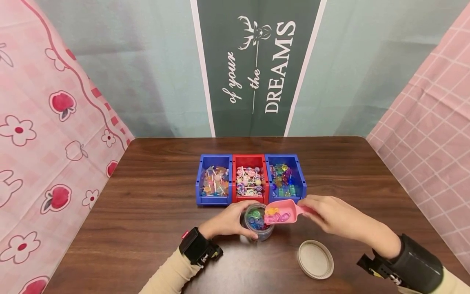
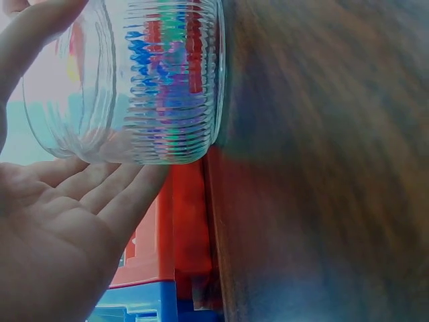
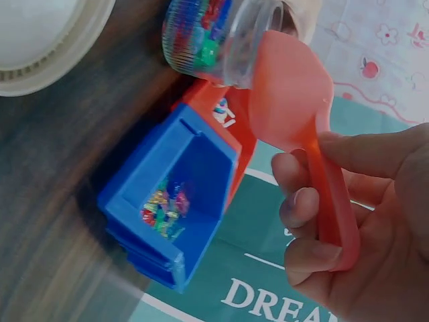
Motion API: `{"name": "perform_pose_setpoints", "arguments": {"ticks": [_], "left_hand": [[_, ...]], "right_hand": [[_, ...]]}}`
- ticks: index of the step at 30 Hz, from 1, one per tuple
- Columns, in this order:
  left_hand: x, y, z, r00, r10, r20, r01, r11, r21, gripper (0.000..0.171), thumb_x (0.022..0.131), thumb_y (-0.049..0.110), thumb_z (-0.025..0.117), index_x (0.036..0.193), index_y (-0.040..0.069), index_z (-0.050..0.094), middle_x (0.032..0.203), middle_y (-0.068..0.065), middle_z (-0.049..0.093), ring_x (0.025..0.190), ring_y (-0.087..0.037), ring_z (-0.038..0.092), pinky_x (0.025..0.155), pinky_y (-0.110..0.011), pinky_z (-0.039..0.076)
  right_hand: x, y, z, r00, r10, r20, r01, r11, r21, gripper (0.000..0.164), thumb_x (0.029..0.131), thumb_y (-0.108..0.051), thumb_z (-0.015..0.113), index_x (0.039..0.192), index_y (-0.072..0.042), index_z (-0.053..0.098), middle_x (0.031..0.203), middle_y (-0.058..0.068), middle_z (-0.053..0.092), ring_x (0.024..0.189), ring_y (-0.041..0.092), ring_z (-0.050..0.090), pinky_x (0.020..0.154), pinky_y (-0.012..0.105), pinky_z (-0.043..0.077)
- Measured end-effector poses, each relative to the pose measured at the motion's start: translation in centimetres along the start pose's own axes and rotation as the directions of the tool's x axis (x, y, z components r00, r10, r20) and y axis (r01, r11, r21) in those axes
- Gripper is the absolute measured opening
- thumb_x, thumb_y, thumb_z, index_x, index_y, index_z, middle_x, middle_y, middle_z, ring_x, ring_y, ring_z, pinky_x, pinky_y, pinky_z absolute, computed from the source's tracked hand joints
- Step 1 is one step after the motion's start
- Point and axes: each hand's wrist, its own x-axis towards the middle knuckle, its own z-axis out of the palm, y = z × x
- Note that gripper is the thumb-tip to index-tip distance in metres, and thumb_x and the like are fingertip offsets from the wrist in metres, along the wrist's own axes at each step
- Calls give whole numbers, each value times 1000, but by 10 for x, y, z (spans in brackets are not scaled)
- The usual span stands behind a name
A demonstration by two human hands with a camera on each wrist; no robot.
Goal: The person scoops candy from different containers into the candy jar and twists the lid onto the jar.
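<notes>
A clear ribbed jar (image 2: 167, 127) stands upright on the table, partly filled with colourful translucent pieces (image 1: 256, 219). My left hand (image 1: 229, 220) holds it from the left side, thumb and fingers spread round its wall. In my right hand (image 1: 332, 214) is a pink scoop (image 1: 290, 210), gripped by its handle (image 3: 335, 208). The scoop's front edge hangs over the jar's mouth, and it carries yellow, pink and purple pieces (image 1: 279, 216). In the right wrist view the scoop's underside hides its load.
Behind the jar stand three joined bins: a blue bin (image 1: 214, 200) and a red bin (image 1: 249, 199) with lollipop-like pieces, and another blue bin (image 3: 167, 194) with translucent pieces. A round pale lid (image 1: 315, 259) lies on the wooden table (image 1: 147, 228) at front right.
</notes>
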Motion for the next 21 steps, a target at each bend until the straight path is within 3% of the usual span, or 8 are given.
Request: {"name": "perform_pose_setpoints", "arguments": {"ticks": [9, 21], "left_hand": [[1, -1, 1, 1000, -8, 8, 8, 1000, -5, 81, 67, 37, 81, 135, 13, 45, 129, -6, 59, 117, -15, 52, 102, -41, 46], [0, 1, 0, 1000, -8, -6, 8, 1000, 22, 83, 65, 35, 83, 135, 12, 46, 128, -5, 59, 115, -13, 52, 101, -39, 46]], "right_hand": [[11, -5, -12, 998, 15, 59, -15, 1000, -4, 14, 77, -8, 72, 90, -7, 67, 78, -2, 66, 62, 1, 54, 51, 24, 55], [22, -13, -21, 999, 1, 34, 1, 999, -50, 16, 73, -9, 76, 86, -8, 67, 77, -2, 66, 61, 3, 54, 51, 27, 55]]}}
